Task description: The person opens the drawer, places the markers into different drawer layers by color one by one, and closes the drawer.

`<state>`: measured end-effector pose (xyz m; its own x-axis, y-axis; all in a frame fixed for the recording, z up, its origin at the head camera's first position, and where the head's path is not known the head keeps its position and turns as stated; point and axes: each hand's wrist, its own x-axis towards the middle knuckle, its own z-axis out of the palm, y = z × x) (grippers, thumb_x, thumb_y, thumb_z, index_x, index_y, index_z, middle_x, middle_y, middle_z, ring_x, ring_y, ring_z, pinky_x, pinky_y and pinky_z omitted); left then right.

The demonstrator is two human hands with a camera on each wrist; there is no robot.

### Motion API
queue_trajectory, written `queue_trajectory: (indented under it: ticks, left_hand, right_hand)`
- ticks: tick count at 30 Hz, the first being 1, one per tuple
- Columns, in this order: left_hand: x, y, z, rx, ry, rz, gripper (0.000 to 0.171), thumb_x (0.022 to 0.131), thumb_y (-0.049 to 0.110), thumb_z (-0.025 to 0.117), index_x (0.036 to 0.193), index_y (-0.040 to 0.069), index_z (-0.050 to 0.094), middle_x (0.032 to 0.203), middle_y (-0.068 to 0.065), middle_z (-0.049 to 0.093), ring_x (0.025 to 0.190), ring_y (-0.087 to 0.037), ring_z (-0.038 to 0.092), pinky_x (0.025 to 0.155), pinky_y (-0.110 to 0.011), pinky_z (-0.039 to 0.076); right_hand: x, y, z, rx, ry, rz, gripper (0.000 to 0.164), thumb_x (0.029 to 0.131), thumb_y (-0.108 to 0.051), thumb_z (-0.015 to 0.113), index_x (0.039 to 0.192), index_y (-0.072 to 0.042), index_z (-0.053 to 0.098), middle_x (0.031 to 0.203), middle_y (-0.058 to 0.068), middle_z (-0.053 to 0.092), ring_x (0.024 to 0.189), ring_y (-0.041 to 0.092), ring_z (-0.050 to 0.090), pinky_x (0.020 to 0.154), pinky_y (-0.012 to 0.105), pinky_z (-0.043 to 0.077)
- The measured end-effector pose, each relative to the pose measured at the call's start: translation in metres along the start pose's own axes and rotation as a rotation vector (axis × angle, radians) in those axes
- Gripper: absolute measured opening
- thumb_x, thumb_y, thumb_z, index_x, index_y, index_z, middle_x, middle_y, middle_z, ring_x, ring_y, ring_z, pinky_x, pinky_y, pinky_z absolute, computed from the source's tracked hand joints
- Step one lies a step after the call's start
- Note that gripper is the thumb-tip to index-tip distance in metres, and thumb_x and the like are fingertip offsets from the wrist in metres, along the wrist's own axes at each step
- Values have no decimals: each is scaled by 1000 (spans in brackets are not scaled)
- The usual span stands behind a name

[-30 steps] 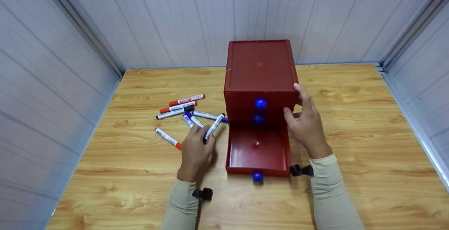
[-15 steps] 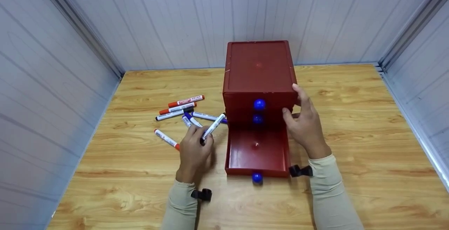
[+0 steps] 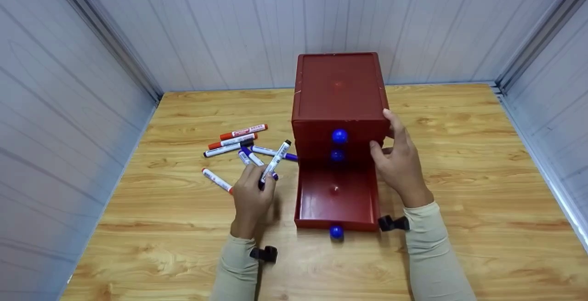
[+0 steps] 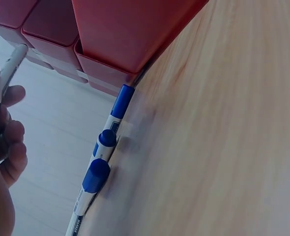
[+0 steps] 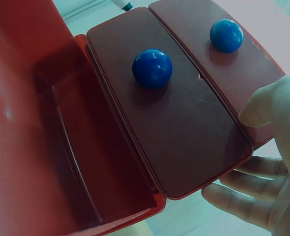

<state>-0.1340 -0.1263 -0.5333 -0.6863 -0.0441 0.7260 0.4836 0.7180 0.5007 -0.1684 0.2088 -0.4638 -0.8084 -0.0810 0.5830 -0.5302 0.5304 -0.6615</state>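
My left hand (image 3: 251, 197) holds a white marker with a black end (image 3: 277, 159), slanted up and to the right; in the left wrist view the curled fingers (image 4: 14, 142) show around it. Beneath it lie blue-capped markers (image 4: 97, 175) on the table. A dark red drawer cabinet (image 3: 339, 87) with blue ball knobs stands in the middle. Its bottom drawer (image 3: 337, 202) is pulled out, with nothing seen inside. My right hand (image 3: 400, 167) grips the cabinet's right front edge, thumb on the front and fingers along the side, as the right wrist view shows.
Left of the cabinet lie red-capped markers (image 3: 243, 132) and a dark-capped marker (image 3: 227, 149). A separate red-capped marker (image 3: 217, 180) lies nearer my left hand. Pale panel walls (image 3: 229, 25) enclose the wooden table (image 3: 477, 163) at the back and sides.
The marker in my left hand has shifted slightly up and left, baring a purple cap beneath it. My right hand stays on the cabinet, and the drawer has not moved.
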Motion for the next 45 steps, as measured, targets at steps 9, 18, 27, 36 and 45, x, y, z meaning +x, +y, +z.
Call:
queue_trajectory:
  ticks: [9,18,27,36,45]
  left_hand:
    - [0,4,2,-85,-1,119,14,86,12,63,92,3,72,78,-4,54,62,-14,48,50,-28,41]
    - [0,15,4,-159,-110,160,14,87,11,68,97,5,74,81,-2,56,63,-11,48,52,-24,40]
    - [2,22,7,-158,-160,214,14,85,12,72,98,5,73,84,-1,59,66,-10,52,55,-24,45]
    - [7,39,10,-151,-164,269,18,87,14,74,102,5,74,87,-2,66,76,-14,59,65,-29,51]
    - [10,53,16,-163,-198,320,22,86,11,76,106,4,74,85,-3,66,72,-15,57,62,-29,49]
  right_hand:
    - [0,-1,0,-12,-5,0,72,95,-7,63,156,-23,28,137,12,51,114,22,59,71,28,57]
    - [1,0,1,-13,-2,-4,72,94,-4,63,155,-21,29,136,14,51,113,27,60,70,39,58]
    - [1,-1,1,1,-2,-9,72,94,-6,64,155,-21,29,137,13,51,114,27,59,70,38,58]
    - [1,1,1,-7,-1,-16,72,94,-7,64,156,-21,29,135,13,52,114,24,59,71,27,56]
    - [0,0,0,-8,4,-6,72,94,-6,64,155,-22,29,135,13,52,114,25,59,71,28,57]
